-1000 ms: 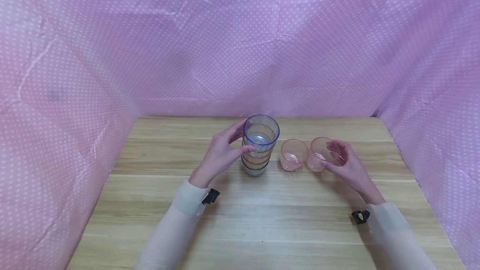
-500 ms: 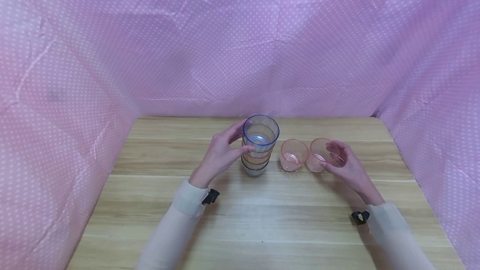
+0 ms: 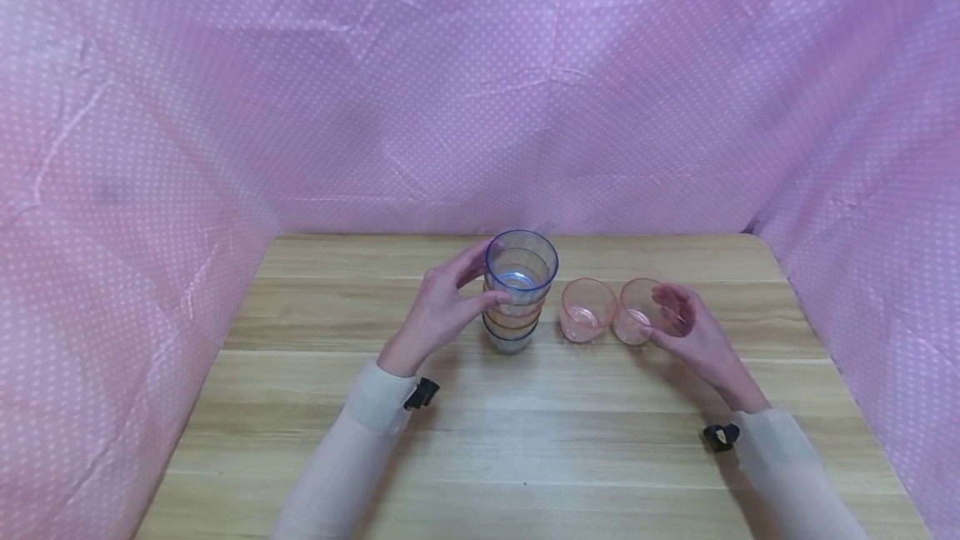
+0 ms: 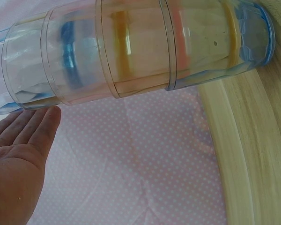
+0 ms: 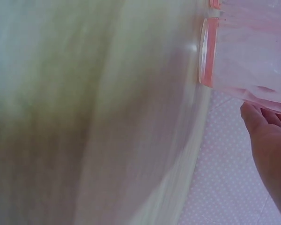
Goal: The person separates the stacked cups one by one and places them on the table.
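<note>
Left grip (image 3: 444,300) round cup stack (image 3: 517,319), right grip (image 3: 696,338) round cup (image 3: 634,315); wooden tabletop (image 3: 525,440), dotted cloth (image 3: 480,107)

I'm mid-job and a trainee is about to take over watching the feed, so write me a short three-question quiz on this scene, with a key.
1. Multiple choice: which rim colour tops the cup stack?
A) green
B) blue
C) black
2. True or false: the left hand grips the stack at its bottom cup.
3. In the head view, what stands between the stack and the held pink cup in the right hand?

Key:
1. B
2. False; the left hand holds it near the top.
3. A second pink cup.
</note>
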Available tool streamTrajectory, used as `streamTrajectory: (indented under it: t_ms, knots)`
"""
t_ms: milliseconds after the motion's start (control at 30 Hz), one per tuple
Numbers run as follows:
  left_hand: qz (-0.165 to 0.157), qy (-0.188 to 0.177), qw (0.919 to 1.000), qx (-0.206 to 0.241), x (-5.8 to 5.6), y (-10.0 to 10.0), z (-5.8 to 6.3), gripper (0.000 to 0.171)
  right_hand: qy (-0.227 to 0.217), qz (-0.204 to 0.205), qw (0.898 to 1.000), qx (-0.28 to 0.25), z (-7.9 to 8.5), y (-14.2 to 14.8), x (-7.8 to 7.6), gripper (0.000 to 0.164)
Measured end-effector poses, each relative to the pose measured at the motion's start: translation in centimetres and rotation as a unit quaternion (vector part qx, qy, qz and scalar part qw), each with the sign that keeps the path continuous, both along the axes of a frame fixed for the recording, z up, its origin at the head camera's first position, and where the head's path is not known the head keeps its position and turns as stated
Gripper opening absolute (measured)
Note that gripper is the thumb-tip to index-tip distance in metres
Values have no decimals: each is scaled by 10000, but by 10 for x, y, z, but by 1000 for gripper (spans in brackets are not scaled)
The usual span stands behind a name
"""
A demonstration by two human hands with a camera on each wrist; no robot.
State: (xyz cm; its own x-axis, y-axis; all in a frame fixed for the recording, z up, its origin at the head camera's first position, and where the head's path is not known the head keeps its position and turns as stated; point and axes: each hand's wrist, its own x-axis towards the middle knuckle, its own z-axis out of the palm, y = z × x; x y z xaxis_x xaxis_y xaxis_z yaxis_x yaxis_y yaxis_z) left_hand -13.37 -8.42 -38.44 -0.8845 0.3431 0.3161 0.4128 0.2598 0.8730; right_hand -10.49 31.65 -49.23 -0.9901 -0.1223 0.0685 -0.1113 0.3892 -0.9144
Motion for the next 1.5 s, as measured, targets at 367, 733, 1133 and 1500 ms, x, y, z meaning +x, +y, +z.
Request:
streamTrajectory:
  t_ms: [367,733,1133,1500]
  knots:
    - [-27,-63,9998,194,0,1,-2,74,143,-365,9990,200,15,0,13,94]
    - [-83,-62,9993,371,1,-1,-3,72,2486,-680,9635,-730,62,-48,19,67]
    - [-97,-69,9989,464,0,2,-6,73,3018,94,9391,-1643,88,-95,13,51]
    - [-60,-88,9988,488,0,2,-7,72,2537,766,9589,-1018,98,-127,1,69]
